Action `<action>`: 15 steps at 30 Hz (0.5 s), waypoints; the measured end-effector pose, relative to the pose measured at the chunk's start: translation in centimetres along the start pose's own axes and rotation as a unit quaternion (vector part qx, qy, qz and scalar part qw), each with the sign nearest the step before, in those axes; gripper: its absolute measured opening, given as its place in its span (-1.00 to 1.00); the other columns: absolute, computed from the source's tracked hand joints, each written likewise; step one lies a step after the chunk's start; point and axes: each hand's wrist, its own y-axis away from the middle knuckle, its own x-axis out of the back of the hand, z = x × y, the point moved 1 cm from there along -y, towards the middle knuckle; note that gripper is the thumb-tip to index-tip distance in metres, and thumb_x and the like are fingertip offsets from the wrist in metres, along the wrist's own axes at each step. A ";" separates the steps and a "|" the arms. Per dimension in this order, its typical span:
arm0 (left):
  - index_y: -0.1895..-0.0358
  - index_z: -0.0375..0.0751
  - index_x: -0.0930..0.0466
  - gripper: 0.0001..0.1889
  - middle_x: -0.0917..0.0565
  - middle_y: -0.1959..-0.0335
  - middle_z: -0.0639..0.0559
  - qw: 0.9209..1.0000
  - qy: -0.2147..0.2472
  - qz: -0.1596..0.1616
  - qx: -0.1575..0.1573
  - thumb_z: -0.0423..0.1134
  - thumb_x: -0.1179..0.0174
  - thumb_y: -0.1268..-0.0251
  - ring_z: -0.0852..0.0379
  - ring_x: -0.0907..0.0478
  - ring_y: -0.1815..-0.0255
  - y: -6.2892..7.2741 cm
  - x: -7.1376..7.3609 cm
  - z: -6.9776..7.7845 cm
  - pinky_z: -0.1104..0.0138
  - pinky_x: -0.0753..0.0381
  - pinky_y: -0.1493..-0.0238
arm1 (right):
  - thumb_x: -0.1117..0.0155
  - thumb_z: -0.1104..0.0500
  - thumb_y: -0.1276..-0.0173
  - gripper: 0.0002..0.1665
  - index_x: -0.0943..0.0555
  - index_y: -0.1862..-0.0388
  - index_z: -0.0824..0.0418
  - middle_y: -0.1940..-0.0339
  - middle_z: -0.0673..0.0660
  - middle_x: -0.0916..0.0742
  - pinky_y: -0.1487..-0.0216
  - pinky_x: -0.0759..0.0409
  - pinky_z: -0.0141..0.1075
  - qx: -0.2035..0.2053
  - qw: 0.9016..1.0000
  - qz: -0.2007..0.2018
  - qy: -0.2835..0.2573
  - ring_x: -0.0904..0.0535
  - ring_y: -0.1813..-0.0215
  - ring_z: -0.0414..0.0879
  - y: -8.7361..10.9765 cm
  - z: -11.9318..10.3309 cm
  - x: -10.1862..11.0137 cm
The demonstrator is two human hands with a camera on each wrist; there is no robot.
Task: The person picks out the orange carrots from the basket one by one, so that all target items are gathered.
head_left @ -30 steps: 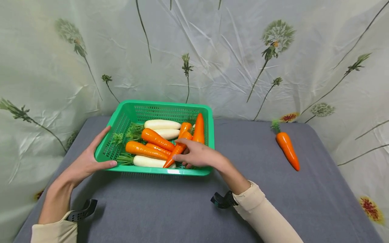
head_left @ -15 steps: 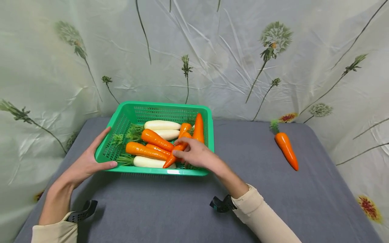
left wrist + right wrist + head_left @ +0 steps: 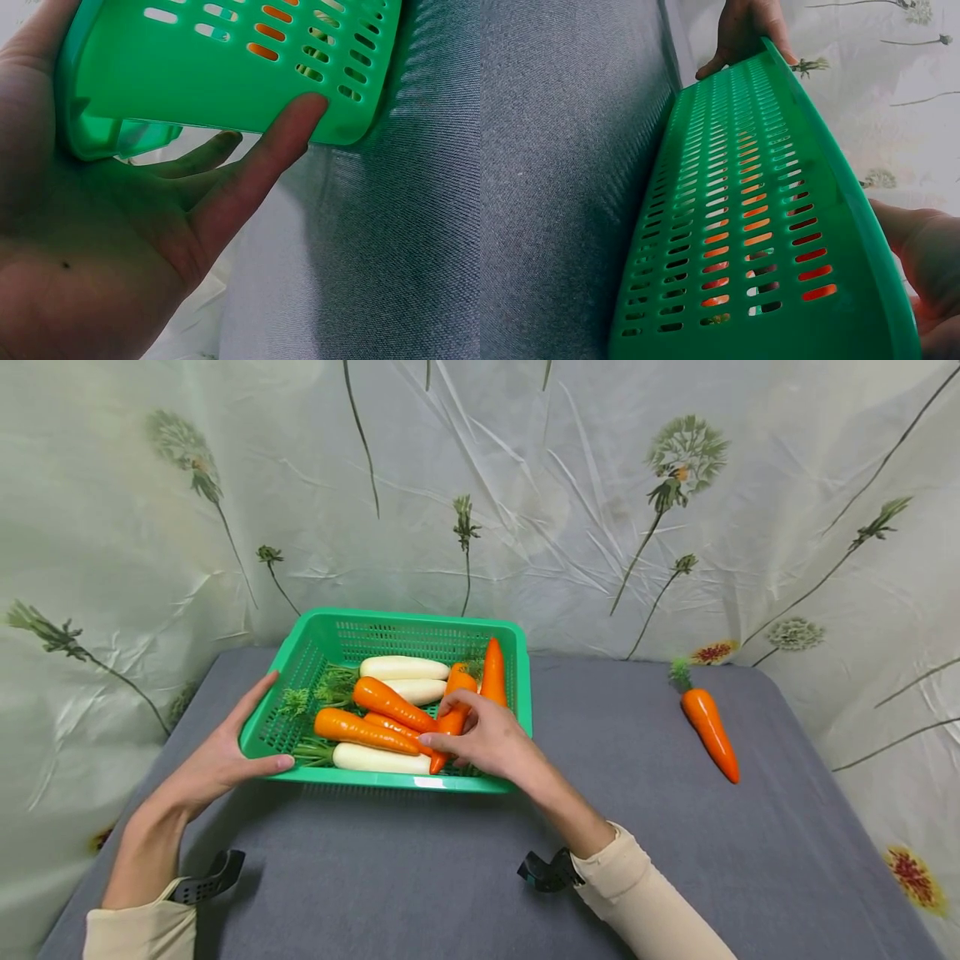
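A green plastic basket (image 3: 525, 693) holds several orange carrots and white radishes, with green tops showing. My left hand (image 3: 213, 768) rests on its left front corner, thumb on the front rim and another finger along the left rim. In the left wrist view, one straight finger (image 3: 259, 169) touches the slotted outer wall. My right hand (image 3: 483, 735) reaches over the front rim and pinches a carrot (image 3: 452, 720), which slants with its tip toward the front. Another carrot (image 3: 492, 672) lies just beyond that hand. White radishes (image 3: 405, 667) lie at the back; one radish (image 3: 382, 758) lies along the front.
A single carrot (image 3: 709, 735) lies on the grey cloth-covered table (image 3: 615, 727), well right of the basket. A floral curtain (image 3: 555, 510) hangs behind the table's back edge. Black straps sit on both wrists.
The pinched carrot has turned steeper, its tip shifting right along the front of the basket. My right hand's fingers have closed further around it. My left hand keeps its place.
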 end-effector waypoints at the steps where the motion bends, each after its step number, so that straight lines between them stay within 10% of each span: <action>1: -0.69 0.51 0.35 0.22 0.24 -0.72 -0.30 1.000 0.000 0.000 0.000 -0.31 -0.42 -0.29 0.35 -0.34 -0.12 0.0 0.0 0.0 0.60 -0.41 0.02 | -0.63 0.04 -0.22 -0.50 -0.60 -0.05 0.11 0.43 0.12 -0.66 0.41 -0.65 -0.30 0.007 1.000 0.005 0.008 -0.66 0.53 -0.11 0.0 0.0 0.0; 15: -0.68 0.53 0.36 0.21 0.28 -0.73 -0.28 1.000 -0.002 -0.003 0.005 -0.31 -0.40 -0.31 0.34 -0.29 -0.16 0.2 0.1 -0.1 0.61 -0.40 0.02 | -0.48 0.33 -0.33 -0.43 -0.53 -0.29 0.18 -0.03 0.25 -0.69 0.24 -0.61 -0.25 0.092 0.990 -0.017 -0.105 -0.72 0.24 -0.07 0.4 1.0 1.1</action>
